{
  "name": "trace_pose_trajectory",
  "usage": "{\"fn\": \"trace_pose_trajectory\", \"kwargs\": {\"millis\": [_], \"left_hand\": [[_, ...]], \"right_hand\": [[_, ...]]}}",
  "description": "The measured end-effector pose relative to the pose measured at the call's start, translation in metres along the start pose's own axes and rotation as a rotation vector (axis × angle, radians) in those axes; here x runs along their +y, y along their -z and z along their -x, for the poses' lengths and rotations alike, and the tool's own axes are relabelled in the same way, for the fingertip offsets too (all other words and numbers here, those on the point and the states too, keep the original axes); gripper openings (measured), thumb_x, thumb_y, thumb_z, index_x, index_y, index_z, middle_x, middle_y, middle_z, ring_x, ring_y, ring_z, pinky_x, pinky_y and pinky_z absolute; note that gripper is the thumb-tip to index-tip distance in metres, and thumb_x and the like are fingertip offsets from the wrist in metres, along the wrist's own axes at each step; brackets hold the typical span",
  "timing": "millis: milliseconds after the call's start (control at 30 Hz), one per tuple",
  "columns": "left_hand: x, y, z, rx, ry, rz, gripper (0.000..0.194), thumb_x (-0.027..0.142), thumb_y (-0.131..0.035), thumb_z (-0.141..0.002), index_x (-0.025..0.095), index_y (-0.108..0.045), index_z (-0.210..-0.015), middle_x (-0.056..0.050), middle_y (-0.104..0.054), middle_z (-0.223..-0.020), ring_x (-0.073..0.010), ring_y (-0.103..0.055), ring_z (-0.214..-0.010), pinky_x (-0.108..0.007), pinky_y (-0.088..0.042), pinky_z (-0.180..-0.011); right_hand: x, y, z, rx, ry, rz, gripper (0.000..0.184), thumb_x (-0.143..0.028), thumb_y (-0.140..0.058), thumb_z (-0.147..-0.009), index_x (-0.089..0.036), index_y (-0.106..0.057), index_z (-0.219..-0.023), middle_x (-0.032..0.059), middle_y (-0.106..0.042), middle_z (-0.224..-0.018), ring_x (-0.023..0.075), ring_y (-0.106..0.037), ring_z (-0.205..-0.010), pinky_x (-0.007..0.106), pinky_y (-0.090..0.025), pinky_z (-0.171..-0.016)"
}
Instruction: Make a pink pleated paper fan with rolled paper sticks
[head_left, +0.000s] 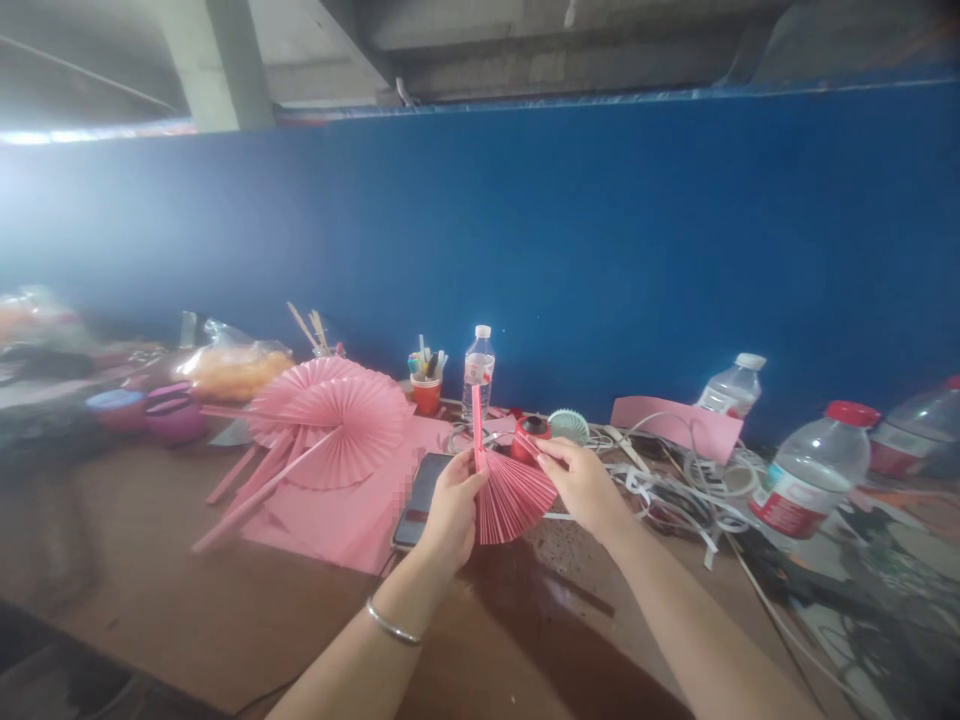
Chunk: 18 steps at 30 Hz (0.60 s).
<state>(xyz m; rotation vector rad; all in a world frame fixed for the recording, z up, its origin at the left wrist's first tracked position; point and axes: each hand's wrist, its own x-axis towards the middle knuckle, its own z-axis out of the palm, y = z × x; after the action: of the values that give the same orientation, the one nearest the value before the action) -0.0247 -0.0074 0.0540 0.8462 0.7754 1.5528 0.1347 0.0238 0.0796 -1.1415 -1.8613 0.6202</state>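
Note:
A pink pleated paper fan is held partly spread between my two hands, above the table. My left hand is closed around its left end, where a narrow folded strip stands upright. My right hand pinches the fan's right end between thumb and fingers. Behind the fan lies a dark phone, partly covered by my left hand. Finished-looking round pink fans with long handles lie overlapping to the left, on flat pink paper.
A water bottle and a red cup of pens stand behind the hands. White cables tangle at the right, near large bottles. Purple container and bagged orange stuff sit left. A blue wall rises behind.

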Motion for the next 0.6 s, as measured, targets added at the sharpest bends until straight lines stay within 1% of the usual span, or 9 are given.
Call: {"fn": "trace_pose_trajectory", "kwargs": {"millis": [133, 233, 300, 367, 500, 600], "left_hand": [[0.002, 0.0, -0.001, 0.042, -0.021, 0.019, 0.033, 0.02, -0.063, -0.07, 0.014, -0.055, -0.101, -0.008, -0.063, -0.096, -0.0162, -0.06, -0.083, -0.028, -0.044, -0.077], [0.0, 0.002, -0.003, 0.1, -0.026, 0.03, 0.033, 0.024, -0.065, -0.069, 0.014, -0.054, -0.098, -0.007, -0.063, -0.092, -0.0154, -0.061, -0.081, -0.028, -0.044, -0.077], [-0.001, 0.004, -0.004, 0.123, -0.052, 0.043, 0.033, 0.024, -0.066, -0.068, 0.015, -0.054, -0.097, -0.006, -0.063, -0.093, -0.0145, -0.06, -0.082, -0.027, -0.044, -0.078], [-0.002, 0.004, -0.004, 0.13, -0.087, 0.057, 0.033, 0.025, -0.065, -0.069, 0.016, -0.053, -0.099, -0.005, -0.062, -0.095, -0.0142, -0.06, -0.085, -0.028, -0.043, -0.081], [-0.003, 0.002, -0.002, 0.075, -0.125, 0.051, 0.036, 0.024, -0.065, -0.07, 0.018, -0.053, -0.103, -0.006, -0.061, -0.101, -0.0167, -0.058, -0.094, -0.03, -0.042, -0.084], [-0.002, 0.001, -0.001, 0.035, -0.121, 0.033, 0.036, 0.021, -0.067, -0.067, 0.016, -0.054, -0.101, -0.008, -0.062, -0.102, -0.0187, -0.059, -0.092, -0.031, -0.044, -0.082]], "right_hand": [[0.005, 0.001, 0.0, -0.066, -0.066, -0.179, 0.031, -0.027, -0.05, -0.078, -0.02, -0.063, -0.105, 0.0059, -0.064, -0.106, 0.0222, -0.057, -0.099, 0.035, -0.04, -0.089], [0.001, 0.0, 0.002, -0.095, -0.094, -0.283, 0.03, -0.027, -0.055, -0.075, -0.02, -0.064, -0.103, 0.0053, -0.065, -0.105, 0.0222, -0.058, -0.098, 0.036, -0.041, -0.089], [-0.004, -0.001, 0.003, -0.125, -0.094, -0.327, 0.029, -0.026, -0.056, -0.074, -0.019, -0.064, -0.101, 0.0049, -0.066, -0.1, 0.0218, -0.06, -0.094, 0.036, -0.043, -0.086], [-0.009, -0.004, 0.005, -0.135, -0.079, -0.323, 0.028, -0.026, -0.056, -0.073, -0.019, -0.064, -0.099, 0.0039, -0.067, -0.097, 0.0209, -0.061, -0.09, 0.034, -0.045, -0.083], [-0.014, -0.015, 0.008, -0.084, -0.034, -0.251, 0.026, -0.023, -0.057, -0.07, -0.019, -0.064, -0.095, 0.003, -0.067, -0.092, 0.0199, -0.061, -0.084, 0.032, -0.046, -0.078], [-0.015, -0.023, 0.011, 0.007, -0.028, -0.222, 0.024, -0.024, -0.058, -0.069, -0.019, -0.062, -0.092, 0.0024, -0.067, -0.086, 0.0189, -0.061, -0.076, 0.031, -0.047, -0.072]]}}
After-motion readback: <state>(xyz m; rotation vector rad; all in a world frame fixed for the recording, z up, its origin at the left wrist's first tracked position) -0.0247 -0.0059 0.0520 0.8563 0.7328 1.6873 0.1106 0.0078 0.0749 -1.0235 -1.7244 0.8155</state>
